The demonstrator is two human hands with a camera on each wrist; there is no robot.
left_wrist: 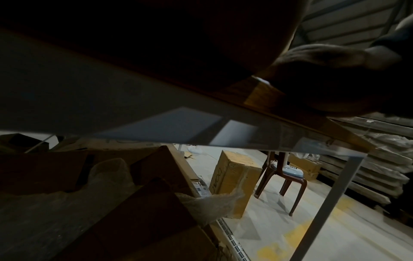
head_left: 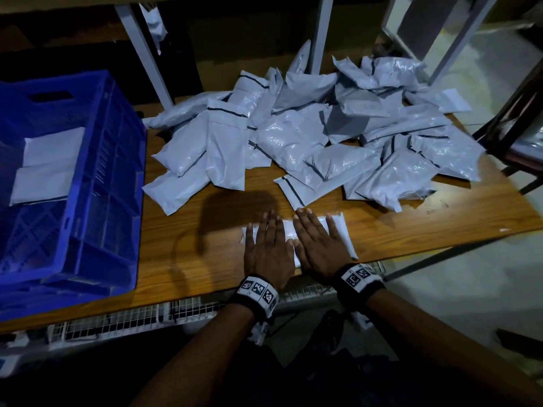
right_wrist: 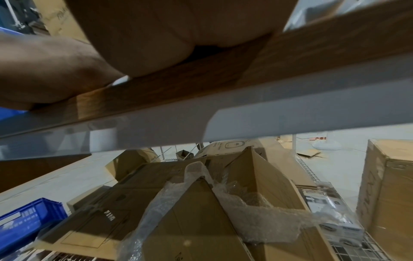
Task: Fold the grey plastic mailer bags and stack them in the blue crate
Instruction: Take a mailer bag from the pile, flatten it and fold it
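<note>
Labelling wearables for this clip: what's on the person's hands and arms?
Both forearms are bare, with no sleeves or gloves in view. The left hand and right hand each have a black wristband carrying white panels printed with black square fiducial markers. A white block hangs under the left wristband. No rings or cables are visible.

Mailer (head_left: 340, 233) mostly under hands (head_left: 293, 245)

Dim, noisy frames; edges warped, wrist views blurred.

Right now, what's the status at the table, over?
Both hands flat, left, right, pressing one bag. Two folded bags in crate. Big pile waiting. Nothing blocking.
</note>
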